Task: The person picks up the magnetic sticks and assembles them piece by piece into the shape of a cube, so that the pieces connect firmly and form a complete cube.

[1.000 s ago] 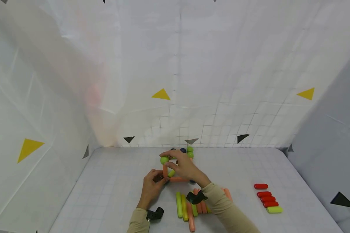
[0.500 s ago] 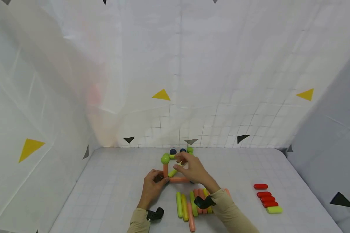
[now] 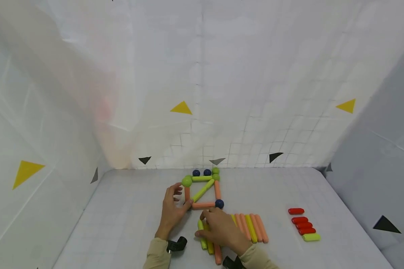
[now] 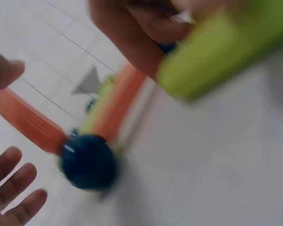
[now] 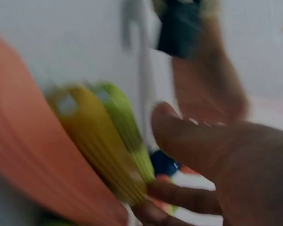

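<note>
A frame of rods and balls lies ahead of me: orange rods [image 3: 203, 205], lime rods [image 3: 202, 191], green balls [image 3: 187, 181] and a dark blue ball [image 3: 219, 203]. My left hand [image 3: 172, 209] is beside its near-left corner, fingers loosely apart. In the left wrist view an orange rod runs between thumb and fingers, and the corner's blue ball [image 4: 88, 162] sits apart from them. My right hand [image 3: 220, 228] is over the left end of a rod row. Its fingers reach a lime rod [image 5: 125, 117] beside a yellow rod [image 5: 96, 136]; its thumb stands away.
More orange and yellow rods [image 3: 251, 228] lie in the row to the right. Red pieces [image 3: 302, 225] and a short lime piece [image 3: 311, 237] lie farther right. Two loose blue balls [image 3: 207, 172] sit behind the frame, near the back wall.
My right hand has left the green ball at the frame's upper-left corner and come down to the rod row. My left fingers have loosened from the near-left corner. The head view has shifted slightly.
</note>
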{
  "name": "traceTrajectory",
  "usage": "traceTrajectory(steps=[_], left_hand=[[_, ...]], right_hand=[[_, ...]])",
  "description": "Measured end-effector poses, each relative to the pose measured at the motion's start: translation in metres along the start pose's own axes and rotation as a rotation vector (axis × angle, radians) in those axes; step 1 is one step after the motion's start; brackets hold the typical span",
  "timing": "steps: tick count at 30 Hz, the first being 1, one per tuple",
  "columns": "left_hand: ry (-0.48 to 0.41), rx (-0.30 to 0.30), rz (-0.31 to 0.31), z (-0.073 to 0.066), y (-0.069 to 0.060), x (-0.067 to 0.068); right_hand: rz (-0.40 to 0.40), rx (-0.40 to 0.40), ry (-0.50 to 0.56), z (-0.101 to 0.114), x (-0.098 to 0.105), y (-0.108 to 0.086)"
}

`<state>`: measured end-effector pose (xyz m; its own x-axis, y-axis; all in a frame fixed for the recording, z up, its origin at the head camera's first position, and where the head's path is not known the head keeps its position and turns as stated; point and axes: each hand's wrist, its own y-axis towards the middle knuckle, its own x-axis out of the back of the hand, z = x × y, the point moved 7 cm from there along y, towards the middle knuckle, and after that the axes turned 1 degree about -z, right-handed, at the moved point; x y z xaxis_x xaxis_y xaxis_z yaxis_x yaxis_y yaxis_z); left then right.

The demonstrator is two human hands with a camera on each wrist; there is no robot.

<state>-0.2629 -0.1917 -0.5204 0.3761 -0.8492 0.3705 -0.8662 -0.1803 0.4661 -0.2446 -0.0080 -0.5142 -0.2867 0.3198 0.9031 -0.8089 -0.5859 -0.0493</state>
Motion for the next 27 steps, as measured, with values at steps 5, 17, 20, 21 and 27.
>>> traceTrajectory(steps=[5, 17, 20, 21, 27], left_hand=[[-0.055, -0.013, -0.022, -0.025, 0.011, 0.011], [-0.069, -0.042, 0.022, -0.049, 0.02, 0.018], [-0.068, -0.043, 0.035, -0.049, 0.021, 0.017], [-0.062, -0.045, 0.038, -0.05, 0.022, 0.017], [-0.035, -0.072, 0.027, -0.052, 0.024, 0.014]], right_hand=[[-0.026, -0.096, -0.086, 0.002, -0.012, 0.005], [-0.027, -0.072, 0.201, 0.001, -0.01, 0.012], [-0.057, -0.02, 0.371, -0.004, 0.006, 0.009], [-0.071, -0.005, 0.42, -0.006, 0.014, 0.009], [-0.322, -0.08, 0.673, -0.039, 0.063, 0.007]])
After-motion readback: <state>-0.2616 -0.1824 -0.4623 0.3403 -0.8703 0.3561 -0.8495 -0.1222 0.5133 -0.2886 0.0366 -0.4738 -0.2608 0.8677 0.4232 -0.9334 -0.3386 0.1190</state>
